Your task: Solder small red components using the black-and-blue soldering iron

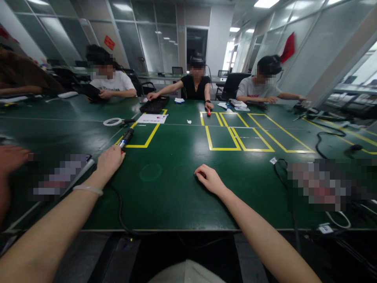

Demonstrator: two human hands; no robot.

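My left hand [110, 159] is closed around the near end of a black corded tool [126, 138] with a blue band, which lies on the green table [176, 196] pointing away from me. A pale bracelet circles that wrist. My right hand [208, 179] rests on the bare table surface with its fingers loosely curled, holding nothing. The tool's black cable [120, 212] runs back over the table's near edge.
Yellow tape rectangles [235, 135] mark the table's middle. A roll of white tape [112, 122], a sheet of paper [152, 118] and a black tray [154, 105] lie beyond the tool. Three people sit along the far side. Cables [321, 137] lie at right.
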